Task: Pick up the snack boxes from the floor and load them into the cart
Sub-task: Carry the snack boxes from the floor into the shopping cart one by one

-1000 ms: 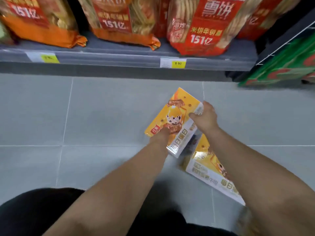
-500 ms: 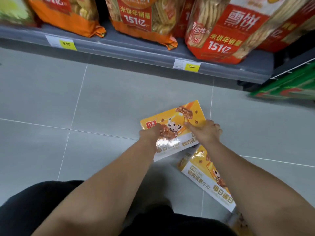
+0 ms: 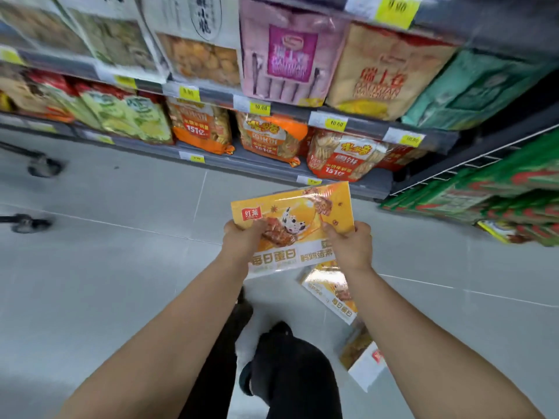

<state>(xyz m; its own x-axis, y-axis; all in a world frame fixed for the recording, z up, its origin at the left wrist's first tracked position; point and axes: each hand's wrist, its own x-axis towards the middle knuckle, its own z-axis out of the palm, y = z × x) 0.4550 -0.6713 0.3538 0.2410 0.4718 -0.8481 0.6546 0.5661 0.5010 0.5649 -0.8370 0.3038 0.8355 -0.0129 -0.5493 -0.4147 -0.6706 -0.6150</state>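
While both hands, left hand (image 3: 245,240) and right hand (image 3: 351,247), clamp the lifted snack box (image 3: 295,220) by its short ends, long axis crosswise, the cart wheels (image 3: 42,167) lie far left, nearer the left hand.

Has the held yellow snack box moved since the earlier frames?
Yes. The yellow snack box has been lifted off the floor tiles, now held up in front of the bottom shelf.

Grey tile floor (image 3: 121,267), grey shelves (image 3: 272,111) w/ snack bags (image 3: 199,128).

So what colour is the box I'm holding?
Mostly orange-yellow with a white band along the bottom, box; head view.
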